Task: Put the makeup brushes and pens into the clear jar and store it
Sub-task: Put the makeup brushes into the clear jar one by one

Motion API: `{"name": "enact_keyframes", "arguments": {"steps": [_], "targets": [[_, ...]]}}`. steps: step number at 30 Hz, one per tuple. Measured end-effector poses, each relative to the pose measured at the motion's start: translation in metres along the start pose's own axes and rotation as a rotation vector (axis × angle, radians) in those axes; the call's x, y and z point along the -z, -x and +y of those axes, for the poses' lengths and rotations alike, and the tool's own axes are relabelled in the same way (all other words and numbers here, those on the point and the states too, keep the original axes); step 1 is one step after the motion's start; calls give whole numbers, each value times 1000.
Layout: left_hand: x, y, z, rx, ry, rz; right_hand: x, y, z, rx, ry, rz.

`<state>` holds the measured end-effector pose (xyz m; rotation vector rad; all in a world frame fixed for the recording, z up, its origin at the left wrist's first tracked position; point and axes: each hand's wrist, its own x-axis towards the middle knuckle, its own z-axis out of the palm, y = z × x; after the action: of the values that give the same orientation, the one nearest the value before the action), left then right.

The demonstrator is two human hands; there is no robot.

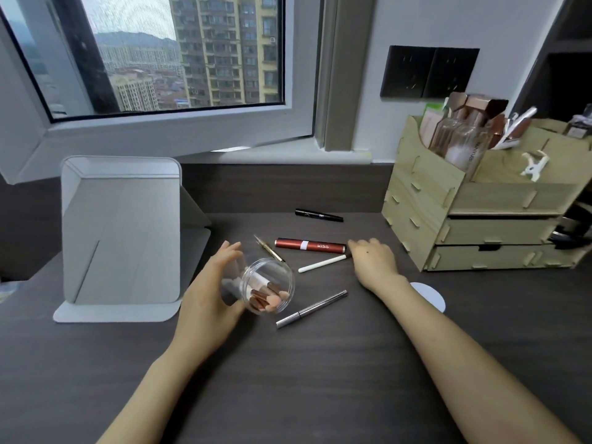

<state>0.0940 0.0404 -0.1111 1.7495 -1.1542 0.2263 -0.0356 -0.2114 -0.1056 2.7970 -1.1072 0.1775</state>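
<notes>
My left hand [209,290] grips the clear jar [267,285], tilted with its mouth facing right; several pink-tipped brushes lie inside it. My right hand [373,259] rests on the desk, fingers at the dark end of a white pen [320,264] and the cap end of a red KISS tube [309,245]; I cannot tell whether it grips either. A thin gold pen [270,249] lies just behind the jar. A silver pen [312,309] lies in front of it. A black pen [318,216] lies farther back.
A folding mirror [120,232] stands at the left. A wooden drawer organiser [474,219] full of bottles and tools fills the right. A white round disc [431,296] lies under my right forearm. The window and sill run along the back.
</notes>
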Motion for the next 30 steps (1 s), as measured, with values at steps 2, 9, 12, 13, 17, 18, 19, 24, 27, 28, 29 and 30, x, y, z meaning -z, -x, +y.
{"name": "enact_keyframes", "arguments": {"steps": [2,9,12,13,17,18,19,24,27,28,29,30], "targets": [[0,0,-2,7,-5,-4,0,-1,2,54,71,10],[-7,1,-10,82,-20,29,12,34,18,196,106,80],[-7,0,-11,100,-17,40,18,71,22,70,-319,204],[-8,0,-10,105,-14,48,19,85,18,77,-443,226],[-8,1,-4,124,-17,73,8,123,-6,298,-544,136],[-8,1,-3,126,-21,72,4,125,-8,326,-520,121],[-8,1,-3,130,-24,68,1,125,-8,340,-500,121],[-7,2,-5,126,-39,63,-7,121,-1,309,-504,133],[-7,2,-5,126,-42,74,-9,119,3,249,-535,163],[-8,2,-5,128,-42,74,-9,117,4,226,-537,174],[-8,2,-5,129,-42,73,-9,115,4,207,-534,188],[-8,2,-5,129,-45,70,-9,113,3,193,-525,202]]}}
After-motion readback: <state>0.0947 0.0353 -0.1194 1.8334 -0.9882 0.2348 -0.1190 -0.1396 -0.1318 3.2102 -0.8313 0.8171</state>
